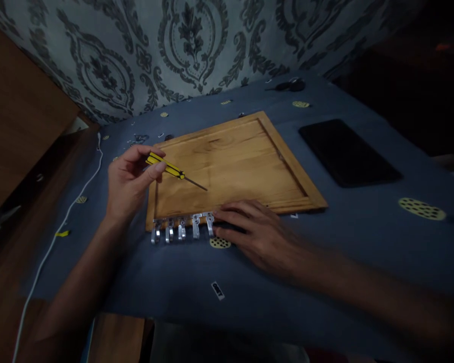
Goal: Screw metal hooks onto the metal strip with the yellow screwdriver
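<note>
My left hand pinches a yellow and black screwdriver by its handle, the thin shaft slanting down to the right over a wooden board. The board has a raised frame and lies flat. Along its near edge runs a metal hook rack with several silver hooks sticking out toward me. My right hand rests on the near edge of the board, fingers stretched out and touching the rack's right end. Whether those fingers grip the rack is hard to see.
A black tablet-like slab lies right of the board. Dark-handled scissors lie at the back, and small metal bits sit behind my left hand. A white cable runs along the left side. Patterned wallpaper rises behind.
</note>
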The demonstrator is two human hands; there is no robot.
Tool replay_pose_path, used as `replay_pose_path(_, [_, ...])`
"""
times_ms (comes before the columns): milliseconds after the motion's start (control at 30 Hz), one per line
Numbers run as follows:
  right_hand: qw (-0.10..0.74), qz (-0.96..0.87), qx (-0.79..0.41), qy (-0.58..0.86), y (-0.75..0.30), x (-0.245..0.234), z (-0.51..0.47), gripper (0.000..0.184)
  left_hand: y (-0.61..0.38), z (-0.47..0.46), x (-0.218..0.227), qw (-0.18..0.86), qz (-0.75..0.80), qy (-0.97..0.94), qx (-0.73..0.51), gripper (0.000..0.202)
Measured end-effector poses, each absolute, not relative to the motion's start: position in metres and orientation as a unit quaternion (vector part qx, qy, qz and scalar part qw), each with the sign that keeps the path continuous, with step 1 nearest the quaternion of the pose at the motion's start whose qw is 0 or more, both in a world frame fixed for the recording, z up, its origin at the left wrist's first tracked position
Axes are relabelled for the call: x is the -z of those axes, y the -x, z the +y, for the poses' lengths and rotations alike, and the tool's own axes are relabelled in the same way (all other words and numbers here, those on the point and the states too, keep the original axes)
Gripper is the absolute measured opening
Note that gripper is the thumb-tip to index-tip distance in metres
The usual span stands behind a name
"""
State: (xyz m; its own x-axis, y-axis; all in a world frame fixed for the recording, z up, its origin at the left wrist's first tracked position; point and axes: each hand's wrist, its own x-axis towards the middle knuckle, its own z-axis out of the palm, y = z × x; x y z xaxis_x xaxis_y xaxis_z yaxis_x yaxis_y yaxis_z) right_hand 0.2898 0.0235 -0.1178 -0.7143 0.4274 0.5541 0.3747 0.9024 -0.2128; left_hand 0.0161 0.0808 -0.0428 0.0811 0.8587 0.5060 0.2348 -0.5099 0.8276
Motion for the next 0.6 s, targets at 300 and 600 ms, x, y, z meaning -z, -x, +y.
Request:
replay_pose_path(300, [0.299, -0.927, -0.049, 0.222, -0.290, 0.117, 0.024, 0.033, -0.030, 0.058, 0.030, 0.274, 0.354, -0.717, -0.535, 0.018])
replay_pose_path(600, [0.299, -0.927, -0.043, 0.221, -0.290, 0.117, 0.024, 0.033, -0.031, 0.046, 0.031, 0.199, 0.399, -0.770, -0.457, 0.020])
